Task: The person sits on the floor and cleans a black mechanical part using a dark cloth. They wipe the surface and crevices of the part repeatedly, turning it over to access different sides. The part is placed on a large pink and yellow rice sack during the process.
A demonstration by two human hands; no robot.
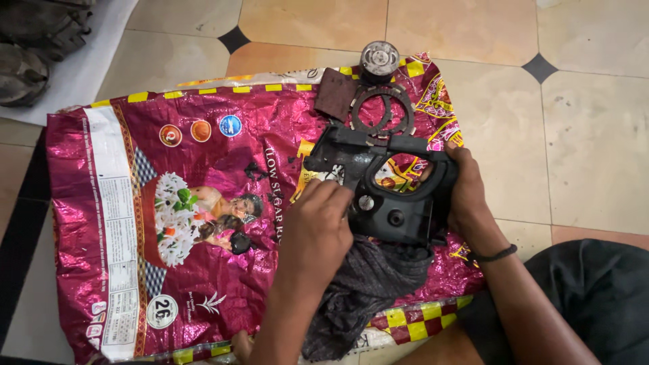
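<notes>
A black plastic housing (389, 186) with a handle-like loop rests over a dark rag (365, 284) on a shiny magenta sack (169, 203) spread on the tiled floor (595, 135). The right hand (466, 192) wraps its curled fingers around the housing's right edge, while the left hand (318, 226) presses bunched fingers against its front face. It looks stiff, fairly light and probably greasy, so the loop and thick outer edges seem the surest holds; a flat metal ring (382, 111) and a round metal part (379, 61) lie just beyond it.
</notes>
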